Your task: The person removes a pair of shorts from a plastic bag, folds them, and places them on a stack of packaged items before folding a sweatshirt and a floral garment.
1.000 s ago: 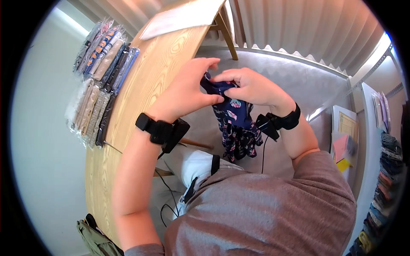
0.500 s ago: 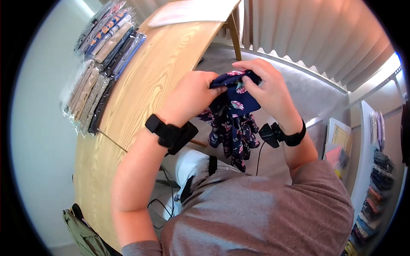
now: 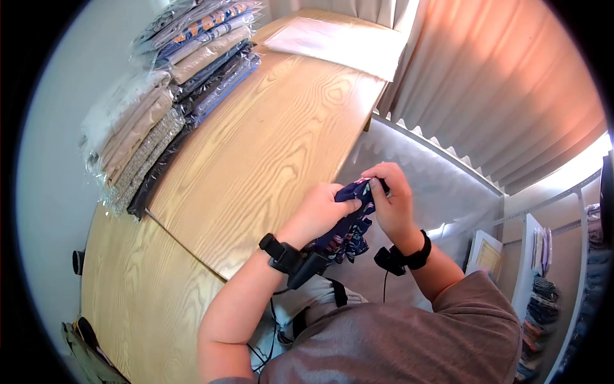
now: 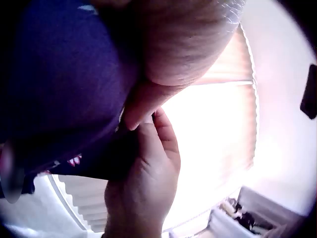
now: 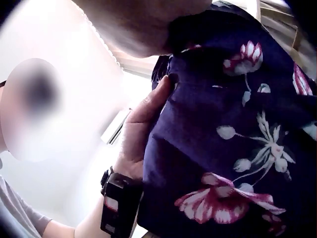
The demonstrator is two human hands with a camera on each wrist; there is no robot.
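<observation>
A navy floral garment [image 3: 348, 233] hangs from both hands beside the table's edge, over the person's lap. Its pink and white flowers show large on the cloth [image 5: 213, 148] in the right wrist view. My left hand [image 3: 323, 214] grips the upper edge, thumb on top of the fabric. Close by, my right hand [image 3: 394, 201] pinches the same edge between thumb and fingers. In the left wrist view the right hand [image 4: 143, 173] comes up from below, its fingertips right beside the left hand's. Folds hide the lower part of the garment.
Plastic-wrapped folded clothes [image 3: 147, 137] stand in stacks along the far left of the wooden table [image 3: 256, 141]. A white sheet [image 3: 339, 45] lies at its back end. Shelves with folded garments [image 3: 540, 307] are on the right, a pleated curtain [image 3: 505, 83] behind. Dark cables hang near the lap.
The right hand has gone from overlapping the cloth's top to pinching its edge, and the left from spread fingers to gripping. The view has turned toward the table; hands and garment sit lower.
</observation>
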